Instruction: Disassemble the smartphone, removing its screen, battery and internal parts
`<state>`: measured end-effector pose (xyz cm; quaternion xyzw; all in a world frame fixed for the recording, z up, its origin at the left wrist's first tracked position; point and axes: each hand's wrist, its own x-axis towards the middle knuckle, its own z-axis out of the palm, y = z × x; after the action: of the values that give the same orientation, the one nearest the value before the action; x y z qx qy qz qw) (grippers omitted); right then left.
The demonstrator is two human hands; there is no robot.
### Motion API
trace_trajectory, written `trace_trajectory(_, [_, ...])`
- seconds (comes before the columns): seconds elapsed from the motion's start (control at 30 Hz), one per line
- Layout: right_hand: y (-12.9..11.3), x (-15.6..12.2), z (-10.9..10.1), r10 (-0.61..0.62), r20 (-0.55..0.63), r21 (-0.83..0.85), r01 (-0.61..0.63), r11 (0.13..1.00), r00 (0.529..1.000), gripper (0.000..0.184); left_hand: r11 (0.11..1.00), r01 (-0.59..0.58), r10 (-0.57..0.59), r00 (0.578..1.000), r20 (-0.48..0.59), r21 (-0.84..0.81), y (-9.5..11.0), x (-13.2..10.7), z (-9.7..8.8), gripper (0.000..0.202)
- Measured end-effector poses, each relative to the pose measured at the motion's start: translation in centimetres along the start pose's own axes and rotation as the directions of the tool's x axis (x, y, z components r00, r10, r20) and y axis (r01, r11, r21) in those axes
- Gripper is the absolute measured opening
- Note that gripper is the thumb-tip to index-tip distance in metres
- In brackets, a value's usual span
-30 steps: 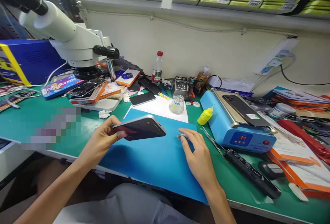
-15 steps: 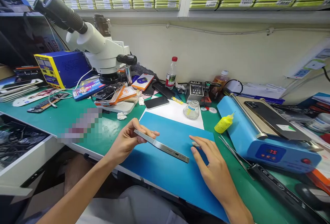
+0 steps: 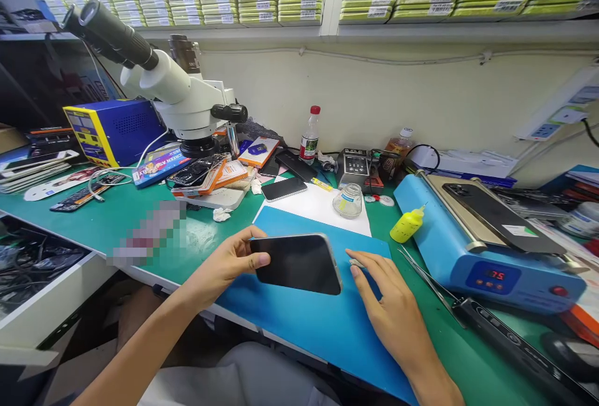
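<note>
One phone [image 3: 299, 264] above the blue mat [image 3: 299, 325], left hand [image 3: 236, 261] and right hand [image 3: 392, 299] apart.
Clamped at left end in the left, dark face turned near; at right, small piece [image 3: 357, 263] between thumb and forefinger, cannot tell if pinched.

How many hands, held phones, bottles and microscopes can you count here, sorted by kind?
Hands: 2 (left hand, right hand)
Held phones: 1 (phone in the left hand)
Bottles: 3 (red-capped bottle, yellow bottle, amber bottle)
Microscopes: 1 (white microscope)
Total: 7
</note>
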<state>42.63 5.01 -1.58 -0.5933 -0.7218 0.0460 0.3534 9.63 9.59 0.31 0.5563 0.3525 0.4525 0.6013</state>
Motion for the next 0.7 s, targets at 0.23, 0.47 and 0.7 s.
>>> trace_trajectory(0.23, [1.1, -0.5, 0.4, -0.024, -0.047, -0.311, 0.008, 0.950, 0.999, 0.049, 0.941, 0.112, -0.095, 0.993, -0.070, 0.319, -0.6, 0.0, 0.3, 0.054])
trace_trajectory(0.47, [1.6, 0.2, -0.6, 0.028, 0.022, -0.187, -0.023, 0.982, 0.999, 0.040, 0.591, 0.028, -0.019, 1.000, -0.021, 0.806, -0.5, -1.3, 1.2, 0.081])
trace_trajectory(0.7, [0.8, 2.5, -2.7, 0.073, 0.183, -0.001, -0.074, 0.997, 0.980, 0.033, 0.423, -0.102, -0.092, 0.984, 0.155, 0.900, 0.3, -0.4, 2.3, 0.069])
